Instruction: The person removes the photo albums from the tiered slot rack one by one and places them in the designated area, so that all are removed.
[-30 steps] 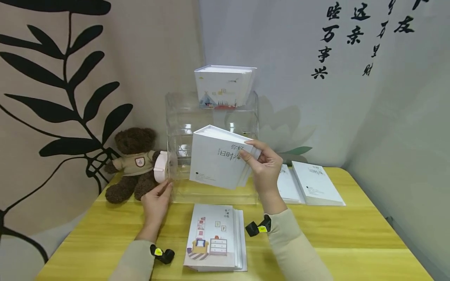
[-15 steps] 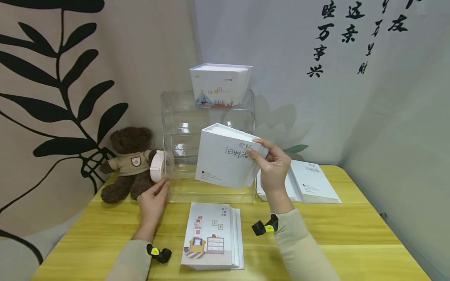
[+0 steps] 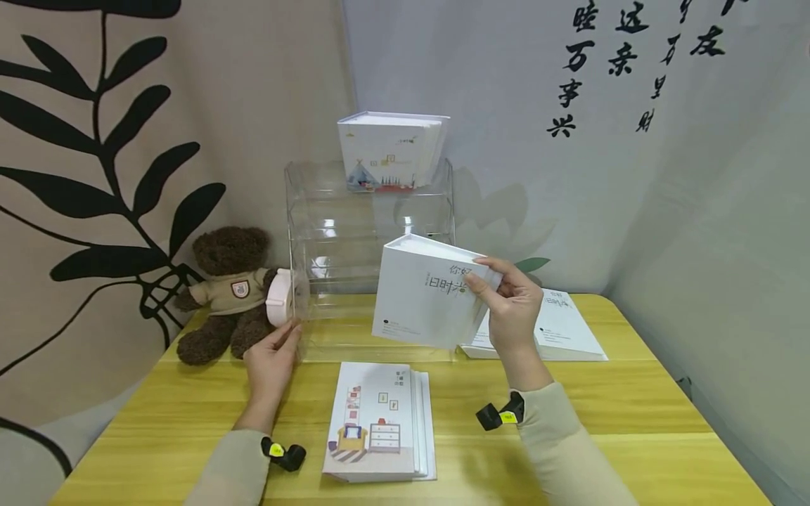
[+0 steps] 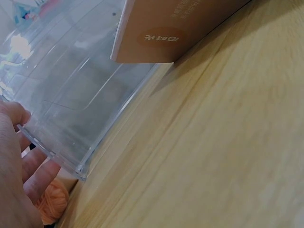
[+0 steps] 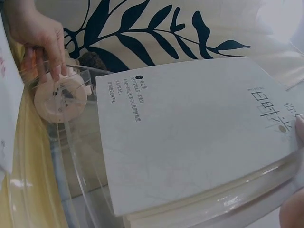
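Note:
My right hand grips a white photo album by its right end, thumb on the printed cover and fingers behind. The album is held up, tilted, in front of the lower right of a clear plastic rack. In the right wrist view, the album's cover fills the middle. My left hand pinches the rack's front left edge near the table; the left wrist view shows thumb and fingers on either side of the clear panel. Another album with a furniture drawing lies in front of the rack.
An album with a tent drawing stands on the rack's top tier. White albums lie at the right, partly behind my right hand. A teddy bear and a round pink object are left of the rack on the wooden table.
My right hand has carried the album to the right and slightly down, away from the rack's middle. My left hand keeps its hold on the rack's edge. The head view has shifted a little.

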Tool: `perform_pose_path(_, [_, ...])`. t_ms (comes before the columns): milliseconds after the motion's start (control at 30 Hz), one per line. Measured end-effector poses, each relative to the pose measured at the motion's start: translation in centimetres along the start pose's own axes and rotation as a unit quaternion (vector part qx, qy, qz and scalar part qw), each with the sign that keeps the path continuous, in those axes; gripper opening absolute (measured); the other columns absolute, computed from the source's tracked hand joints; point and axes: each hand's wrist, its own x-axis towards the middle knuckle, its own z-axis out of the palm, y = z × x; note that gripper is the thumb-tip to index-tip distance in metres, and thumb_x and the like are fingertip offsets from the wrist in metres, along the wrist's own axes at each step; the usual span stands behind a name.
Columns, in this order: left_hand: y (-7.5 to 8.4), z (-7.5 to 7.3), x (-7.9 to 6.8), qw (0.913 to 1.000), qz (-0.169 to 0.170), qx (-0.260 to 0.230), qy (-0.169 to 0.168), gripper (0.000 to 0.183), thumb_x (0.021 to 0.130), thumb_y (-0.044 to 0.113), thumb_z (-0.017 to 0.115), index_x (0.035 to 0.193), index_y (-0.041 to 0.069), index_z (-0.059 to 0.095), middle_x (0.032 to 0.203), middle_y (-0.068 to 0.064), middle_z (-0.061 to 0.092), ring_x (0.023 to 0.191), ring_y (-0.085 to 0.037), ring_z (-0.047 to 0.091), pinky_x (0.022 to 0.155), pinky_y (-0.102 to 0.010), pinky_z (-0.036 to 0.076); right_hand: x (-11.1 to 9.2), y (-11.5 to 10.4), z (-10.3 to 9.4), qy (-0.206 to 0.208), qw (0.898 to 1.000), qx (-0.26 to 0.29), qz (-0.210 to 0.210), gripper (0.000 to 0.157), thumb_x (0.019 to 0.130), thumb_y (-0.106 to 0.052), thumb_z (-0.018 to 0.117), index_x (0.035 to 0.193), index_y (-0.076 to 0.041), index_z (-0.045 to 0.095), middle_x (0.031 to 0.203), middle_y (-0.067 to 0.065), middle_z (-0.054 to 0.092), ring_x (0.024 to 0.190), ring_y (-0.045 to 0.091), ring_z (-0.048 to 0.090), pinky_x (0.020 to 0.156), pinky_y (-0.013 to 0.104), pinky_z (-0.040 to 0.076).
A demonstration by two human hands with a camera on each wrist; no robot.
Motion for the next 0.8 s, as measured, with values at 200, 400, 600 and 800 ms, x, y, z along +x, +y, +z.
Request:
perform_pose_path(200, [0.0,0.1,0.1,1.0,0.005,-0.001,0.003,0.027,0.089,0.036,0.079,0.111,0.021,0.08,0.102,0.001,0.076,0.085,0.013,0.063,0.072,-0.006,0.048,-0.4,-0.1,-1.4,-0.005,1.0,-0.002,0.017,0.027,0.083,0.005,0.079,0.104,0.015,0.068,0.096,0.009,0.077,0.083,0.021,0.075,0.067,0.032,0.06])
perform_pose_path(400, [-0.1,0.2,0.0,0.9999,0.012,0.001,0.006,0.027,0.089,0.036,0.079,0.111,0.02,0.08,0.1,0.0,0.077,0.083,0.014,0.063,0.072,-0.005,0.047,-0.8,-0.3,-2.4,-0.005,0.999,0.004,0.039,0.024,0.083,0.008,0.078,0.104,0.014,0.069,0.094,0.009,0.077,0.082,0.021,0.075,0.067,0.032,0.06])
perform_pose_path(600, [0.0,0.2,0.0,0.9999,0.011,-0.006,0.002,0.028,0.089,0.037,0.078,0.112,0.02,0.08,0.101,0.0,0.077,0.082,0.014,0.063,0.069,-0.007,0.049,-1.4,-0.3,-3.6,-0.008,0.997,-0.007,0.07,0.022,0.083,0.008,0.078,0.104,0.011,0.07,0.093,0.007,0.077,0.081,0.02,0.075,0.066,0.032,0.06])
perform_pose_path(800, [-0.2,0.2,0.0,0.9999,0.011,0.004,0.001,0.028,0.09,0.037,0.077,0.113,0.021,0.079,0.104,0.001,0.076,0.082,0.013,0.063,0.068,-0.006,0.048,-2.3,-0.2,-5.3,-0.001,0.992,-0.008,0.127,0.02,0.084,0.01,0.076,0.104,0.007,0.073,0.094,0.007,0.076,0.083,0.02,0.075,0.069,0.031,0.06])
